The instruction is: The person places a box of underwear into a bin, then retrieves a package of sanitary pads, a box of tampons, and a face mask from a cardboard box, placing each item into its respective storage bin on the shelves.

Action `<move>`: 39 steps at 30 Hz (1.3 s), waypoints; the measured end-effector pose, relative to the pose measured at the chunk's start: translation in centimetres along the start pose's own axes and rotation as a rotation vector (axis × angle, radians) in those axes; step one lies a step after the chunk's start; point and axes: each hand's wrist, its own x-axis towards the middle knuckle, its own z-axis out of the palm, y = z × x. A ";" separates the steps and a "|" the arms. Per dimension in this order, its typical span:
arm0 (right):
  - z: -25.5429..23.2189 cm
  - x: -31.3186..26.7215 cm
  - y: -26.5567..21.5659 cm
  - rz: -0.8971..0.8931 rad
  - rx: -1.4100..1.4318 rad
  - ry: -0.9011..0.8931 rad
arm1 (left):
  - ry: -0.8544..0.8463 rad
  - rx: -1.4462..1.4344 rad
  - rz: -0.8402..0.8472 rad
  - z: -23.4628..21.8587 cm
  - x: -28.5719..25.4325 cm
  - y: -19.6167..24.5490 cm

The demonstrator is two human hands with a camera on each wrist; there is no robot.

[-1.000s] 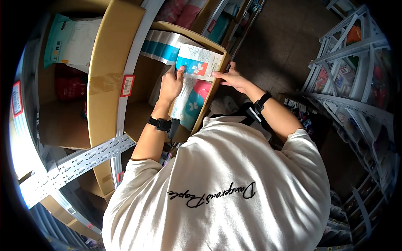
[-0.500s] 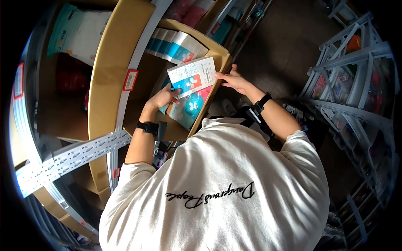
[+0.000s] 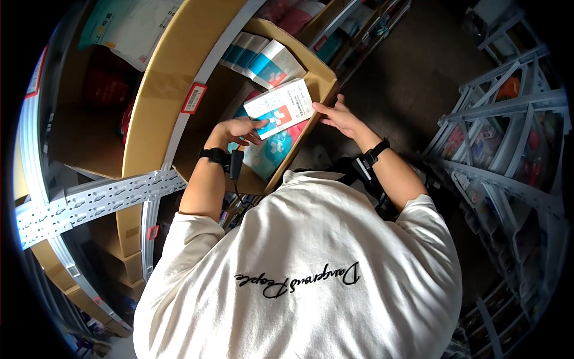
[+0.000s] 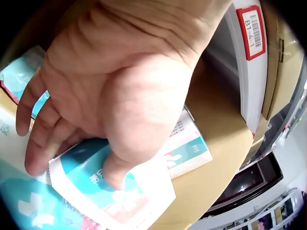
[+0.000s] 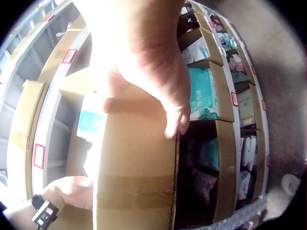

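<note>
Nearest to us was a white shirt (image 3: 293,251) lettered "Dangerous People", and beyond it we saw both hands. We saw the left hand (image 3: 239,129) partly open, its thumb pressed on the printed face of a white-and-teal box (image 3: 280,106) and its fingers bent at the edge, pinching one end. We found that box lying at an angle inside an open carton (image 3: 323,69), above a teal-and-pink packet (image 3: 269,155). The right hand (image 3: 338,117) gripped the carton's wall, thumb at one edge and fingers round the other. Just past the box we made out a row of similar boxes (image 3: 278,67), one against another. On the white shelf edge (image 4: 249,96) beside the carton, we read "B1-4-1" on a red-framed label (image 4: 253,32). Farther off, we saw a dark floor (image 3: 412,72) and, to the right, metal racks (image 3: 508,107) stocked with goods.
</note>
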 end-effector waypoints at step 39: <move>7.1 6.0 2.0 -0.122 -0.156 0.160 | 0.869 0.201 0.254 6.2 -8.5 -12.3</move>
